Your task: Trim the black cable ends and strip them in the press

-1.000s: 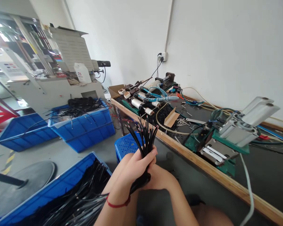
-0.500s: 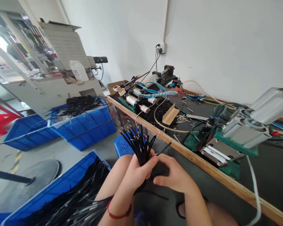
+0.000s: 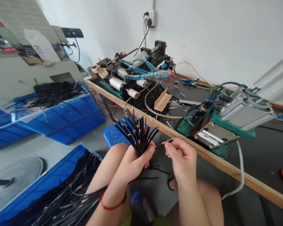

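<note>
1. We sit beside a wood-edged workbench (image 3: 214,158); its edge runs close to our right hand, likely so its machines stay within reach.
2. A blue bin (image 3: 61,168), heaped with black cables, lies at our left, probably placed there to be near the left arm.
3. On the bench, at our right, stands a machine with metal cylinders (image 3: 245,113), apart from both hands.
4. A blue stool (image 3: 115,135) stands on the floor just beyond our left knee.
5. The bundle of black cables (image 3: 141,138) is above our lap, its ends fanned upward; gripped low like this, the ends seem free to spread.
6. Our left hand (image 3: 134,163) is closed around that bundle, thumb across the front, presumably to keep it together.
7. Our right hand (image 3: 182,157) pinches one cable (image 3: 159,146) between thumb and fingertips, angled out from the bundle; a light pinch seems enough for so thin a thing.
8. Smallest are the coloured tips (image 3: 129,134), showing red, green and white.
</note>
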### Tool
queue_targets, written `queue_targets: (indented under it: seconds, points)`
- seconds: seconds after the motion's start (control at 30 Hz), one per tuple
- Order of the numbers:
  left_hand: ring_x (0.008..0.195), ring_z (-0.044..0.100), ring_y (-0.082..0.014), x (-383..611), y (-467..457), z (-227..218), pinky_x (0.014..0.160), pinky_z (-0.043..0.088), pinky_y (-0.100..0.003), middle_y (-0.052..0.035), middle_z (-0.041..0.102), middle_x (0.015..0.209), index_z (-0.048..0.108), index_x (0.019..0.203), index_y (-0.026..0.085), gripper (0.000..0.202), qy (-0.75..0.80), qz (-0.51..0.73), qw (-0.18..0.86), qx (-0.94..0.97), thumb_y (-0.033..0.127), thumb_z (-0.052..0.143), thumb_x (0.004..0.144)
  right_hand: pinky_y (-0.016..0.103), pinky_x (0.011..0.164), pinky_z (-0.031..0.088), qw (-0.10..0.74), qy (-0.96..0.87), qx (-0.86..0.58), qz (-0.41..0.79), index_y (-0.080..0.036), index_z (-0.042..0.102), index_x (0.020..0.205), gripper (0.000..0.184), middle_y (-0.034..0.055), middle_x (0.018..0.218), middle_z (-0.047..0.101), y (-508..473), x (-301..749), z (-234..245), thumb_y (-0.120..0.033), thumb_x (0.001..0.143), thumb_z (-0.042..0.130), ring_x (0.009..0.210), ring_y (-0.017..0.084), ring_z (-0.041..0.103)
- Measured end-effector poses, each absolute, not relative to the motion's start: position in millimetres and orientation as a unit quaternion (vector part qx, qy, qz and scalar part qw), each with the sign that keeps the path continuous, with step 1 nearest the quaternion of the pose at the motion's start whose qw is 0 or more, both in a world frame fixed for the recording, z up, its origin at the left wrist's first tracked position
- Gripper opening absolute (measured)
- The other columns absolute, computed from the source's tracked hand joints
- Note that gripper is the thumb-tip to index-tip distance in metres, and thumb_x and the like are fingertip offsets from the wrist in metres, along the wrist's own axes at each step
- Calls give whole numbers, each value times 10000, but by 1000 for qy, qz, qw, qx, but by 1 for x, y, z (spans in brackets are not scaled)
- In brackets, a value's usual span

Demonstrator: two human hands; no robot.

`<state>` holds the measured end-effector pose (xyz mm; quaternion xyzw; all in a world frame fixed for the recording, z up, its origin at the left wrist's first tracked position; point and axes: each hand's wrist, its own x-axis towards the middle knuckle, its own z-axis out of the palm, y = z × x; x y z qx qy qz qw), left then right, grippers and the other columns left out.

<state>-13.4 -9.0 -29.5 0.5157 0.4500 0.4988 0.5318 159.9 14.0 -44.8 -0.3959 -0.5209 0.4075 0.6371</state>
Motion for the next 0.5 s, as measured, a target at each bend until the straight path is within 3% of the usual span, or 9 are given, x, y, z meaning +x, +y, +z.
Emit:
queue_targets:
  seconds: [0.13, 0.27, 0.43, 0.5]
  points:
    - [548, 513, -127, -13, -11, -28, 513, 447, -235, 32, 563, 619, 752, 1004, 170, 621, 449, 495, 524, 527, 791, 764, 993, 225, 516, 426, 609, -557, -406, 394, -206, 722, 676, 349, -21, 609, 611, 10, 163, -41, -344, 971, 845, 563, 118, 537]
    - [615, 572, -143, -13, -8, -28, 604, 503, -263, 3, 618, 658, 704, 895, 178, 602, 456, 491, 502, 547, 764, 739, 1026, 227, 550, 442, 566, -641, -384, 348, -205, 743, 710, 293, -23, 645, 652, 8, 159, -37, -222, 999, 788, 579, 110, 566]
    - [570, 440, -122, -14, -5, -30, 556, 411, -266, 47, 530, 613, 723, 889, 184, 505, 477, 495, 486, 539, 666, 779, 1028, 218, 585, 501, 541, -688, -406, 262, -209, 791, 806, 209, -25, 708, 726, 11, 155, -28, -141, 1002, 771, 581, 104, 609]
    - [601, 468, -133, -13, -4, -28, 595, 443, -275, 36, 568, 639, 775, 927, 178, 415, 486, 501, 478, 533, 583, 828, 1001, 230, 588, 514, 493, -722, -424, 237, -219, 804, 818, 207, -20, 709, 744, 5, 166, -17, -153, 1012, 769, 580, 118, 634]
